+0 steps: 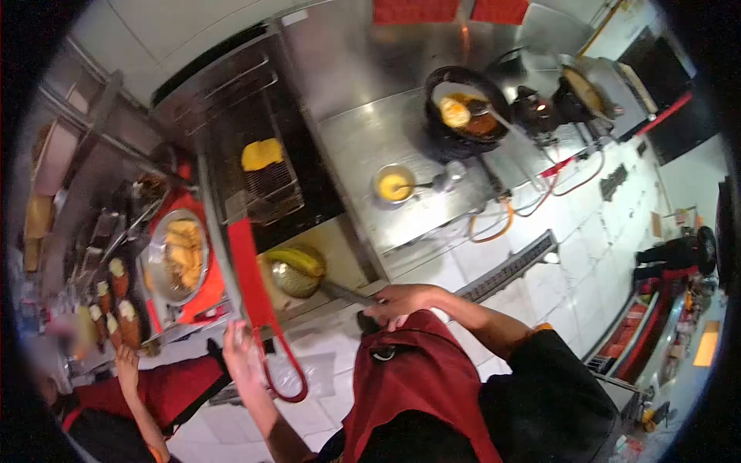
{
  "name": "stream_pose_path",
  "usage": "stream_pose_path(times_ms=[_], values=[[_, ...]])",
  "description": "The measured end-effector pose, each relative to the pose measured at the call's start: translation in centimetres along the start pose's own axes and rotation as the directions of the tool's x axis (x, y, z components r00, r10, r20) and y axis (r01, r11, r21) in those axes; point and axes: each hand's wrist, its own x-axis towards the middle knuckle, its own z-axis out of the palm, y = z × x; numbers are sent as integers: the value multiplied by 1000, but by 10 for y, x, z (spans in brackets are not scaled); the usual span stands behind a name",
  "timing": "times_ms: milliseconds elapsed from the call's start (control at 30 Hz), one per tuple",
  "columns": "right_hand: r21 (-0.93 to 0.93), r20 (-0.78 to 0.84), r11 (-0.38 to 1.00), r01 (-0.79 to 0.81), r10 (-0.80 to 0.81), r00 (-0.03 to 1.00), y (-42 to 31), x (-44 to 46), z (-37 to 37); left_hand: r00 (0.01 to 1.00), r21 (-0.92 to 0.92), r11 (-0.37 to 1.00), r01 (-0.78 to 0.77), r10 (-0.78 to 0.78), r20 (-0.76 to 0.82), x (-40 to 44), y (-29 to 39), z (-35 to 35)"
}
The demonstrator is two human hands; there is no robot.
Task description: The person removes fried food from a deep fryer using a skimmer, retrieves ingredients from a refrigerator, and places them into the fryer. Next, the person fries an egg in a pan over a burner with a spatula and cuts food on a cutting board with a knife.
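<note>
My right hand is closed around the handle of a skimmer in front of my apron. A long yellow piece of food, resembling a plantain, lies on the skimmer's round head, above a pale metal surface at the fryer's front. Beside the red loop handle of a fryer basket, my left hand is raised with its fingers apart, holding nothing. A flat yellow piece of food rests on the basket's mesh over dark oil.
A wok holds an egg and a ladle in oil. A bowl of yellow liquid stands on the steel counter. At left, a metal bowl holds fried pieces. A co-worker's hand touches topped food. Hoses hang at the counter's edge.
</note>
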Motion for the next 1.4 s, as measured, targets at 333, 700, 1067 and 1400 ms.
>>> stream_pose_path(times_ms=[333,700,1067,1400], values=[[-528,-716,651,-546,-687,-126,97,-187,-371,952,-184,982,41,-94,-290,-29,-133,-41],[-765,-640,549,-337,-709,296,176,-277,-525,811,-339,940,48,-235,-536,-135,-286,76],[49,-404,998,-39,56,913,64,-305,-625,845,-177,915,362,-402,-353,-154,-345,175],[-304,-682,937,171,-340,648,120,-223,-533,698,423,894,-146,-210,685,-3,-331,576]])
